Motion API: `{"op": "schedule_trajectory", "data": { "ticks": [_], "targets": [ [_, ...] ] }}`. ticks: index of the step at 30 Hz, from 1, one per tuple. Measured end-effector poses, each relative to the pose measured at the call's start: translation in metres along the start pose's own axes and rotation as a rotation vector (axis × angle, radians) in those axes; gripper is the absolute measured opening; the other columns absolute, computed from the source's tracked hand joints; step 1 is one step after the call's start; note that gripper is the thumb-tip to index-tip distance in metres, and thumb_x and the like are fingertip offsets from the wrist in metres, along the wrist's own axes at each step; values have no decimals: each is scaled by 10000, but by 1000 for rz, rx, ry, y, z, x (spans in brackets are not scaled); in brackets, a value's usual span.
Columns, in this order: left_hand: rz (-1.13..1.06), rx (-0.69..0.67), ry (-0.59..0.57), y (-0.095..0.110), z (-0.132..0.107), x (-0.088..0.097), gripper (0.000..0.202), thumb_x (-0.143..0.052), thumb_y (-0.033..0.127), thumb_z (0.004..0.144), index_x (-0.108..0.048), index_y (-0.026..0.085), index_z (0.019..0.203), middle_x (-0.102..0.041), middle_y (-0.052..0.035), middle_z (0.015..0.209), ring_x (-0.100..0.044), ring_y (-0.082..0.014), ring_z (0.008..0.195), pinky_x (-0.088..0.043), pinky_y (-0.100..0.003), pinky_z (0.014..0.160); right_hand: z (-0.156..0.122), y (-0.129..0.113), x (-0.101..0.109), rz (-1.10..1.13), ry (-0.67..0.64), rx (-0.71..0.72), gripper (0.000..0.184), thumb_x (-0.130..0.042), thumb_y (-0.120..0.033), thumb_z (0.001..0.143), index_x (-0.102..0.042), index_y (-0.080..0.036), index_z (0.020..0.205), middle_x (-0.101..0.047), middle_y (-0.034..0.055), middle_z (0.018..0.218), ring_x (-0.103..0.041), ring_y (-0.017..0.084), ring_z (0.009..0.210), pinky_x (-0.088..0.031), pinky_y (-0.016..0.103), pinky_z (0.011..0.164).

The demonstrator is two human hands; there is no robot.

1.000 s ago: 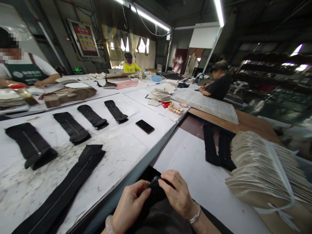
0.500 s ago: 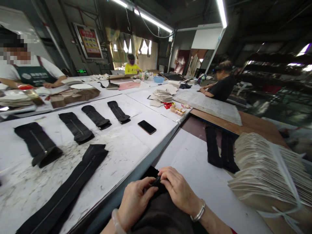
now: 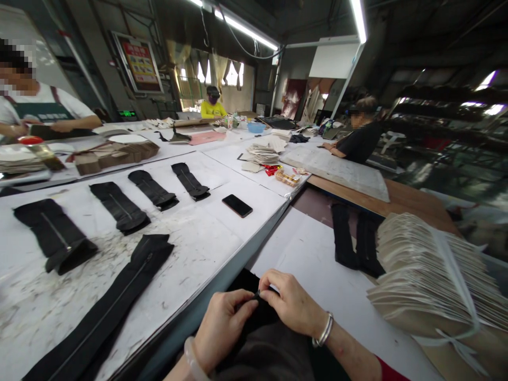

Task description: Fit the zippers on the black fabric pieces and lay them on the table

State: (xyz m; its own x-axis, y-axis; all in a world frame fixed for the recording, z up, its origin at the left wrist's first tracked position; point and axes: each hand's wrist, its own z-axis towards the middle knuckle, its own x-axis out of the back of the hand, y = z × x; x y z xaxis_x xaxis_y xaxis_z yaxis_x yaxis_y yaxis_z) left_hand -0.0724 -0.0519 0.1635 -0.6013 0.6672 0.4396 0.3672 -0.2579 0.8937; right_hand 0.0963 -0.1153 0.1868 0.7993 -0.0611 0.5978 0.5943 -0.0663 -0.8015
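At the table's near edge, my left hand (image 3: 224, 323) pinches the edge of a black fabric piece (image 3: 262, 316) between thumb and fingers. My right hand (image 3: 293, 307) grips the same edge close beside it, fingertips almost touching the left ones. The rest of this piece hangs toward my lap, partly hidden by my hands. A long black tube-like piece with a zipper (image 3: 115, 307) lies on the white table to the left of my hands. Beyond it lie several shorter black zippered pieces, one of them nearest the left side (image 3: 51, 233).
A black phone (image 3: 237, 205) lies on the white table (image 3: 206, 248). On the right stands a tied bundle of beige sheets (image 3: 420, 270), beside two black strips (image 3: 355, 241). Farther back are a clear box (image 3: 287, 178) and paper stacks (image 3: 262, 153). Co-workers sit around the tables.
My fingers have shifted slightly along the black fabric's edge, both hands still pinching it. The view has moved a little. The co-worker at left now handles a dark flat piece.
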Motion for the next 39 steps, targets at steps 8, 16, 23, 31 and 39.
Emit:
{"op": "schedule_trajectory", "data": {
  "ticks": [8, 16, 23, 31, 39],
  "targets": [
    [-374, 212, -162, -4, 5, 2, 209, -588, 333, 744, -655, 142, 796, -555, 36, 545, -436, -89, 375, -282, -207, 391, 12, 7, -1, 328, -81, -186, 70, -628, -110, 692, -653, -163, 655, -619, -19, 618, -532, 131, 630, -397, 255, 608],
    [-552, 338, -96, 15, 8, 29, 209, -641, 298, 615, -589, 151, 754, -646, -17, 562, -657, -177, 563, -472, -214, 466, 12, 9, -11, 626, 61, -113, 187, -721, -306, 735, -657, -176, 853, -723, 61, 910, -640, 189, 822, -477, 316, 756],
    [-560, 326, -16, 21, 0, 56, 309, -767, 356, 659, -697, 120, 846, -718, -60, 740, -717, -200, 676, -510, -224, 565, -5, 7, -46, 598, 366, -65, 124, -669, -310, 801, -619, -203, 839, -677, 91, 1120, -602, 265, 1075, -413, 399, 961],
    [-389, 305, 16, 23, -3, 63, 393, -784, 482, 649, -679, 125, 775, -623, -1, 556, -613, -144, 453, -391, -183, 391, -5, 2, -68, 561, 471, -19, 156, -607, -317, 866, -587, -210, 753, -663, 65, 1020, -602, 229, 991, -432, 329, 891],
    [-191, 160, 24, 36, -6, 63, 271, -662, 394, 726, -647, 131, 663, -506, 31, 527, -392, -85, 461, -294, -203, 443, -5, -2, -66, 538, 485, 22, 153, -570, -273, 884, -557, -201, 749, -629, 38, 869, -594, 183, 808, -452, 281, 745]
  ]
}}
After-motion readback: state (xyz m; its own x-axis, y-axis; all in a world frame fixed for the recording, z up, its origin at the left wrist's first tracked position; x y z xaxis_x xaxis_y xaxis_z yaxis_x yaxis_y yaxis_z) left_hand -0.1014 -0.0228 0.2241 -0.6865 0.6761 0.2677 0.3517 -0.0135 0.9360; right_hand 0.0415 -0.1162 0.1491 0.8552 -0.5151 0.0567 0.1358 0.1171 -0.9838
